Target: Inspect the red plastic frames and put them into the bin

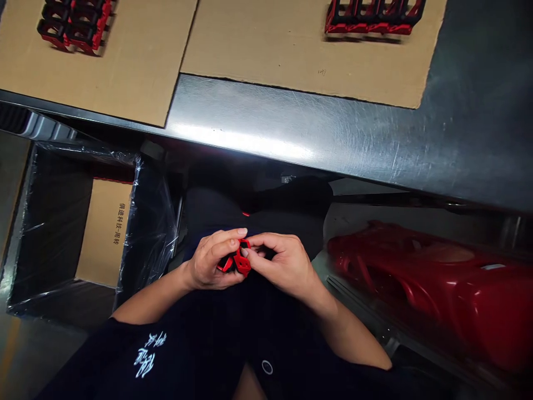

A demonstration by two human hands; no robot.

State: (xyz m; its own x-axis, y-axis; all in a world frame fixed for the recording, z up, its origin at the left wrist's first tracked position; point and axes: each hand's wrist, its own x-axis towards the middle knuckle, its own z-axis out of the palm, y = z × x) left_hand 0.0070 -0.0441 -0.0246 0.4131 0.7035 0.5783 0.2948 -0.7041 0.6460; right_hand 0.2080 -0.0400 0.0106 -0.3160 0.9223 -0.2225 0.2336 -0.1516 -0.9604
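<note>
Over my lap, below the table edge, both hands meet on a small red plastic part (240,260). My left hand (214,260) curls around its left side, fingers closed. My right hand (280,262) pinches its right side with thumb and fingertips. The part looks like a small open frame; most of it is hidden by my fingers. Dark clothing lies beneath my hands.
A steel table (291,128) carries cardboard sheets (125,66) with stacked red-and-black frames at the far left (75,25) and far right (372,16). A plastic-lined box (83,233) stands at my left. A red glossy bin (437,283) sits at my right.
</note>
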